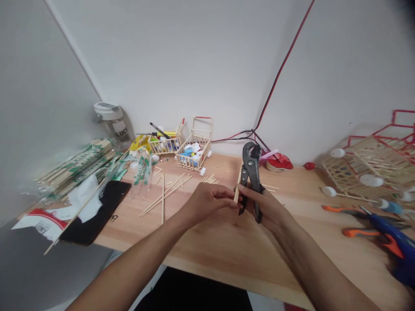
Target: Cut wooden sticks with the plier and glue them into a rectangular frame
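My right hand [267,205] is closed around a pair of dark grey pliers [249,166], held upright with the jaws at the top. My left hand [209,201] is closed in a pinch on the lower end of a few thin wooden sticks [238,190], which stand up just left of the pliers. A fingertip of my right hand also rests against these sticks. On the table left of my hands lie loose bamboo sticks [162,196], some long and crossed. Short cut pieces [211,179] lie behind my left hand.
Two small stick-built carts, one [194,151] with a red-tipped handle, stand at the back. Wrapped chopsticks [78,166], a jar [113,121] and a black phone-like slab [97,216] are left. Right are a blue glue gun [389,233], orange-handled tools and a red-trimmed stick structure [372,160].
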Available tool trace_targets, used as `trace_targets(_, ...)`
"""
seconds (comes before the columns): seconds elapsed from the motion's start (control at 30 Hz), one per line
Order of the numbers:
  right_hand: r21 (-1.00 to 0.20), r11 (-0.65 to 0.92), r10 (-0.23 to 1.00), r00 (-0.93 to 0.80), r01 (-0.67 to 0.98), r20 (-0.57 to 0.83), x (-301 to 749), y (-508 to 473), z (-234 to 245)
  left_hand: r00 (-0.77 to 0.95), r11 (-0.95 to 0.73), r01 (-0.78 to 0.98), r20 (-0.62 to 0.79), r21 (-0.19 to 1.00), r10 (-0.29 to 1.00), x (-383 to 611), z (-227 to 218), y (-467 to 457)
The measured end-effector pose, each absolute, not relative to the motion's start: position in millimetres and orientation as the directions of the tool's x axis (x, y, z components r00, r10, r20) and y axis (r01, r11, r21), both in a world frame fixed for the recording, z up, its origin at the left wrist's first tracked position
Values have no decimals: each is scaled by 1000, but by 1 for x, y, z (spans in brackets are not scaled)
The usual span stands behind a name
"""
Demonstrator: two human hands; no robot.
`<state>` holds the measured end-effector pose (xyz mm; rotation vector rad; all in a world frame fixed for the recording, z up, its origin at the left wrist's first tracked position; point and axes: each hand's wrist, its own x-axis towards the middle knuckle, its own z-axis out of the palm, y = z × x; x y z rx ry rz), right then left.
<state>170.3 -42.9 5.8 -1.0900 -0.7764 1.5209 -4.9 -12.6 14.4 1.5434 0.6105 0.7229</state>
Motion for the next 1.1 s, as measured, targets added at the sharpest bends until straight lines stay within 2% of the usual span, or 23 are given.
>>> trace_targets(0.17,-904,-175,982,-5,-389,-188,170,-42,5,622,-279,96,161,956,766,-4,19,-15)
trace_targets(0.5,-957,-92,995,7,-275,-97,171,-44,8,601,-370,147,215,917,770,-4,16,-14)
trace_targets(0.57,-967,-75,997,16,-245,-81,171,-44,7,628,-333,122,187,935,755,-4,14,-11)
trace_targets(0.73,-980,-84,994,56,-179,-96,170,-44,4,671,-109,8,75,994,737,-4,6,-2)
trace_targets(0.97,-987,-63,989,140,148,-43,161,-48,14,629,53,-46,-12,998,777,2,0,-5)
trace_targets(1.1,-968,-9,988,152,251,30,158,-47,9,588,116,-79,-48,990,807,5,-1,-9)
